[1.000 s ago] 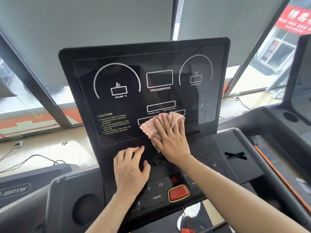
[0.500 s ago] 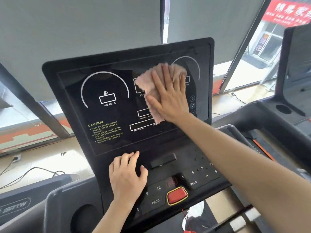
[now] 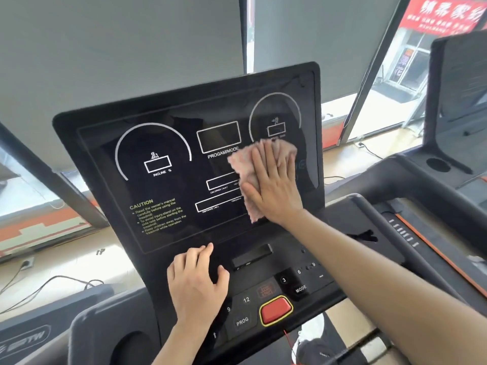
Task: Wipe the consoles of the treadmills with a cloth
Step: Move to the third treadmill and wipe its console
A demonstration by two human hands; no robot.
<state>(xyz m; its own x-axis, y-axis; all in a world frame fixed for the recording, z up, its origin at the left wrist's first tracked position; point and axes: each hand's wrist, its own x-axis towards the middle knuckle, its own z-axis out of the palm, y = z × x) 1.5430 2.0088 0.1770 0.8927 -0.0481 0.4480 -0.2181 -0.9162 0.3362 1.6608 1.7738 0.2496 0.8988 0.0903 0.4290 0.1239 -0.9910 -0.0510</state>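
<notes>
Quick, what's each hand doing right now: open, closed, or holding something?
Left hand: open, resting on the console, holding nothing.
Right hand: open, pressing the cloth flat against the console.

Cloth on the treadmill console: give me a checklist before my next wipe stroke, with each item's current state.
1. Cloth lies against the console screen: ok.
2. Right hand presses the cloth with straight fingers: ok.
3. Left hand rests on the lower panel, apart from the red stop button: ok.
4. Left hand pressing no key: cannot tell; it covers the panel beside the 9 key.
5. Program window dark, no lit figures: ok.
6. Screen around the incline gauge clean: cannot tell.
</notes>
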